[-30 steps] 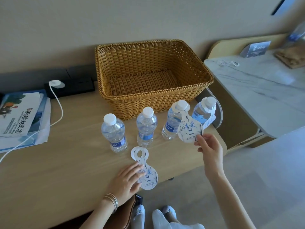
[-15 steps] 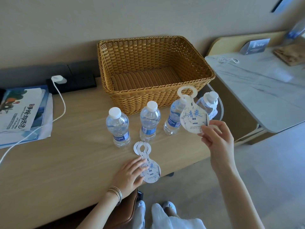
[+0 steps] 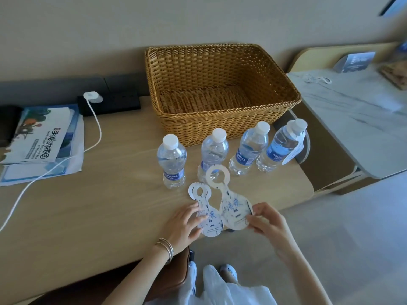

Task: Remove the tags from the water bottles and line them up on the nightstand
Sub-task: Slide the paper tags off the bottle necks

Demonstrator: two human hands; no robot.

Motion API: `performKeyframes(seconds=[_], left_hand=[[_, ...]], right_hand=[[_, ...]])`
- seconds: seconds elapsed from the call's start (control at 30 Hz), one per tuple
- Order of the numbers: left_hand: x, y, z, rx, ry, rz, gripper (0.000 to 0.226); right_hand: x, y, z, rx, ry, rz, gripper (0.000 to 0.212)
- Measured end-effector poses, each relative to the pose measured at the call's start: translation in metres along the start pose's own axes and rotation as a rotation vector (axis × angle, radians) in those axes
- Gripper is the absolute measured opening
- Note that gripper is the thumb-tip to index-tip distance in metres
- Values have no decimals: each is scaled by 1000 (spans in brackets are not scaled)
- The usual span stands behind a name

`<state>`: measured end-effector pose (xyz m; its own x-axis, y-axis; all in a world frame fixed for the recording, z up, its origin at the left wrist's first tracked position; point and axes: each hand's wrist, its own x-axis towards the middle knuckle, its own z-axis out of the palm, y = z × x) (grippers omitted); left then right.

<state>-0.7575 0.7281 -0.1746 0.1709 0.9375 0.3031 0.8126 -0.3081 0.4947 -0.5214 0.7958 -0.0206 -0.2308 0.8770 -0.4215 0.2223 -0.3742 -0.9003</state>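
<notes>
Several clear water bottles with white caps stand in a row on the wooden nightstand (image 3: 92, 212), in front of a wicker basket. The three on the left (image 3: 172, 160) (image 3: 214, 154) (image 3: 250, 149) carry no tag. The rightmost bottle (image 3: 278, 150) has a white tag (image 3: 294, 151) hanging on its neck. My right hand (image 3: 267, 220) pinches a loose white tag (image 3: 232, 209) with blue print, just above the table's front edge. My left hand (image 3: 184, 223) rests flat on stacked tags (image 3: 203, 208) lying on the table.
An empty wicker basket (image 3: 220, 126) sits behind the bottles. A white charger and cable (image 3: 97, 126) run from a black power strip (image 3: 110, 102) at the back left. Brochures (image 3: 41, 137) lie at the left. A marble-topped table (image 3: 352, 115) stands to the right.
My right hand has lifted the tag off the third bottle's neck and carried it down and left, beside the tags under my left hand. The left hand has stayed put.
</notes>
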Motion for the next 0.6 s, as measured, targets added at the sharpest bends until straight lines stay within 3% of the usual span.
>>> performKeyframes(seconds=[0.2, 0.37, 0.6], left_hand=[[1, -1, -2, -29, -27, -25, 34], [0, 1, -3, -87, -9, -54, 28], [-3, 5, -9, -183, 33, -134, 21]], right_hand=[[7, 51, 21, -108, 48, 177, 9], [19, 60, 44, -246, 136, 123, 19], [27, 64, 56, -419, 127, 70, 22]])
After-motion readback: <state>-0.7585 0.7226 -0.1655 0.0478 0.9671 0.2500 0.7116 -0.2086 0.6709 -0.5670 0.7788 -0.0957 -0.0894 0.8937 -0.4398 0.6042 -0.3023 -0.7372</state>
